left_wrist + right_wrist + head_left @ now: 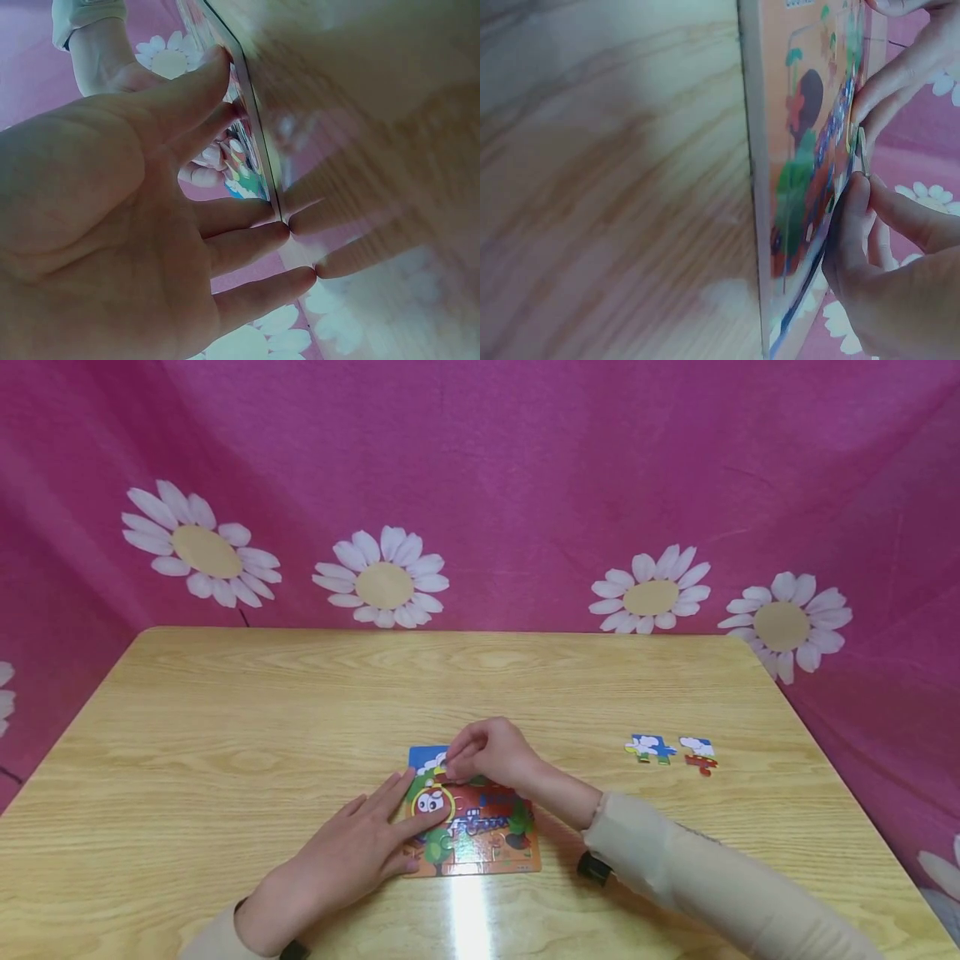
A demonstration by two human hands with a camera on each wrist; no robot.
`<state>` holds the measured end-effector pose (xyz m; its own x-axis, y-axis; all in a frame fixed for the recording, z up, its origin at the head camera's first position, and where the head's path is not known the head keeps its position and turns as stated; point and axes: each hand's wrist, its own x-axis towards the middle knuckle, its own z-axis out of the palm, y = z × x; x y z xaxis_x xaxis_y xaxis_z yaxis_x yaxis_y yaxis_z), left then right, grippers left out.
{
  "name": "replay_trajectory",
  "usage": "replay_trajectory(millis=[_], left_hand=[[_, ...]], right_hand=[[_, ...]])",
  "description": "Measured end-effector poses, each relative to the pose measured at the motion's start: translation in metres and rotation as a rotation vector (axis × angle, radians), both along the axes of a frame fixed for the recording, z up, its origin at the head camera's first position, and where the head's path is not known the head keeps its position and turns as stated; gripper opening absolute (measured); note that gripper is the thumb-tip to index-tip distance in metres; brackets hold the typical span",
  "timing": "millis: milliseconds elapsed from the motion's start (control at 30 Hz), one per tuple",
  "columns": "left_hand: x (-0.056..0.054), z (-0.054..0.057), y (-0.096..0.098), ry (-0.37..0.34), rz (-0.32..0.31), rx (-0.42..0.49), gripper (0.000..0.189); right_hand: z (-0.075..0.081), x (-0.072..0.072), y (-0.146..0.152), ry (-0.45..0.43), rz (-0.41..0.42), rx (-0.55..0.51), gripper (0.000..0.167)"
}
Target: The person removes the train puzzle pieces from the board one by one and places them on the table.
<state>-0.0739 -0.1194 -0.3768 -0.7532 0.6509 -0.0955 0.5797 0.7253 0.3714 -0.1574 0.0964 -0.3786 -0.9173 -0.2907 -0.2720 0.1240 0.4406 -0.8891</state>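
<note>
A colourful jigsaw puzzle (480,847) with a round cartoon face lies in its flat board on the table. My left hand (341,864) rests on its left side, fingers spread, one of them across the cartoon face; in the left wrist view the fingers (247,240) are fairly straight and meet the board edge and table. Over the puzzle's upper part, my right hand (498,752) pinches a puzzle piece (864,150) between thumb and fingertips. The piece stands tilted against the board surface in the right wrist view. Its picture is mostly hidden by the fingers.
Two loose areas of pieces lie on the right of the wooden table (262,710): a blue, white and green piece (651,747), and beside it a cloud piece (697,746) touching or nearly touching a red piece (702,763). A pink flowered cloth (510,510) hangs behind.
</note>
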Motion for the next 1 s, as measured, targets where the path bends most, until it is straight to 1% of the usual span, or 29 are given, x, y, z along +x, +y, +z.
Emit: replay_trajectory(millis=[133,300,400,500,633,767,867,1000], left_hand=[[0.000,0.001,0.000,-0.013,0.002,-0.006,0.054],[0.000,0.001,0.001,-0.006,0.007,-0.008,0.054],[0.000,0.001,0.002,-0.007,0.014,-0.009,0.054],[0.000,0.001,0.002,-0.020,0.024,-0.009,0.054],[0.001,0.001,0.001,-0.023,0.029,-0.005,0.054],[0.001,0.002,0.001,-0.021,0.031,-0.003,0.054],[0.001,0.003,0.001,-0.023,0.030,-0.005,0.055],[0.001,0.003,0.002,-0.032,0.033,-0.007,0.055]], right_hand=[[0.001,-0.002,0.011,0.017,0.003,0.013,0.013],[0.006,-0.003,0.034,0.009,-0.022,-0.019,0.014],[0.009,-0.005,0.052,0.007,-0.050,-0.029,0.013],[0.011,-0.007,0.073,0.018,-0.085,-0.003,0.013],[0.012,-0.010,0.102,0.009,-0.130,-0.029,0.016],[0.014,-0.012,0.127,0.008,-0.154,-0.042,0.021],[0.017,-0.011,0.142,0.014,-0.161,-0.026,0.024],[0.018,-0.011,0.157,0.009,-0.176,0.033,0.026]])
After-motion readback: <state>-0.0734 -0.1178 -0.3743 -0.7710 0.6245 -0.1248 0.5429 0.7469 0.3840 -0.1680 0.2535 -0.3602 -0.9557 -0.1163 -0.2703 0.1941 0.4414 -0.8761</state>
